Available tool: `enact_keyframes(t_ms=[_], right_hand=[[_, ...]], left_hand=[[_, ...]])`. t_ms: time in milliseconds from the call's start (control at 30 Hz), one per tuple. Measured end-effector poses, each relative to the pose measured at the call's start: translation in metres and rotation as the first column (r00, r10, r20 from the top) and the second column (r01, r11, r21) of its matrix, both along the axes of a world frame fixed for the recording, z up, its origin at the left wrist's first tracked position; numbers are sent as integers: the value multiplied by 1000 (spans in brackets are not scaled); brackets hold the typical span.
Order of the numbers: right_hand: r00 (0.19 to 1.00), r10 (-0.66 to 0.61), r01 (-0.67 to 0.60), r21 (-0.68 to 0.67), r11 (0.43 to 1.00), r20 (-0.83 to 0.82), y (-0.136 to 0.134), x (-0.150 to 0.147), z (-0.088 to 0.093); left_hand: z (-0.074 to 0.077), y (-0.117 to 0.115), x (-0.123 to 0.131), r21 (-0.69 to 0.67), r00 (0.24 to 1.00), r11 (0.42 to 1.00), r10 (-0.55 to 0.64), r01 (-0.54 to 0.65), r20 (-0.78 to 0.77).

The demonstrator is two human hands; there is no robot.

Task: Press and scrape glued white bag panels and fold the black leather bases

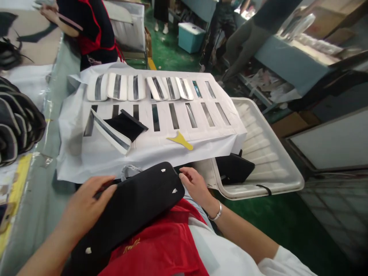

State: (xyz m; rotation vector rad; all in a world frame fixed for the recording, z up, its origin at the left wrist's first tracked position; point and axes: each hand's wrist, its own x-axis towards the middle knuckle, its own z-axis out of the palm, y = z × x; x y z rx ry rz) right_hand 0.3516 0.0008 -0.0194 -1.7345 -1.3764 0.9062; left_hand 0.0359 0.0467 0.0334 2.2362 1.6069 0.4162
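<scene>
I see the white-covered worktable (155,145) as the largest thing ahead, two rows of dark strips showing on its top. To its right the white plastic tub (287,182) holds a dark flat piece (237,168). Nearer than the table, the long black panel (143,199) with rounded corners lies slanting across the lap, over the red apron (161,245); small whitish tabs (174,191) show on its face. At the left edge I have a stack of curved black pieces (17,119). My left hand (92,195) is at the panel's far left edge, thumb and fingers apart; I cannot tell whether they grip it. My right hand (195,184) is by the panel's far right corner, fingers curled and thumb close to them; I cannot tell if they pinch anything. Six white pads (116,87) with grey middle strips lie along the table's far side, and another white-edged piece (112,132) with black fabric sits tilted nearer. Smaller are the yellow scraper (181,140) near the table's front edge and the silver bracelet (219,211) on the right wrist.
</scene>
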Motion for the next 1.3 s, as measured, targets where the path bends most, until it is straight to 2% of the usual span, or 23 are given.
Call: enact_keyframes(t_ms=[67,133,200,267,467,567,767,900,967,1067,1200,1300], right_hand=[[998,44,-46,55,997,42,11,-7,3],[994,77,-82,69,994,74,23,-12,6],[993,88,-92,36,995,84,33,-12,6],[994,89,-88,-23,996,67,39,-10,3],[991,134,-135,-159,978,-22,45,-5,-1],[982,184,-176,-173,969,34,49,-5,4],[944,251,-206,-212,955,213,60,-8,12],[931,285,-225,-255,941,228,62,-4,15],[930,320,-262,-288,921,179,57,2,16],[939,344,-323,-361,875,-6,39,13,15],[941,220,-319,-461,828,-256,7,19,17],[936,199,-325,-492,808,-290,-10,10,24]], left_hand=[[-4,25,51,-165,996,984,-53,64,75],[-10,46,95,-271,985,954,-95,131,141],[-16,60,123,-335,982,929,-109,155,152],[-20,67,136,-384,984,912,-97,148,151],[-22,71,137,-498,989,861,-35,102,143],[-23,71,139,-476,985,867,-82,144,150],[-24,73,143,-332,979,921,-188,205,85],[-25,77,143,-363,969,899,-240,247,65],[-27,79,142,-357,971,903,-236,237,45],[-32,76,139,-297,977,930,-200,214,78],[-36,68,137,-278,960,920,-253,277,121],[-37,65,136,-329,957,900,-254,287,140]])
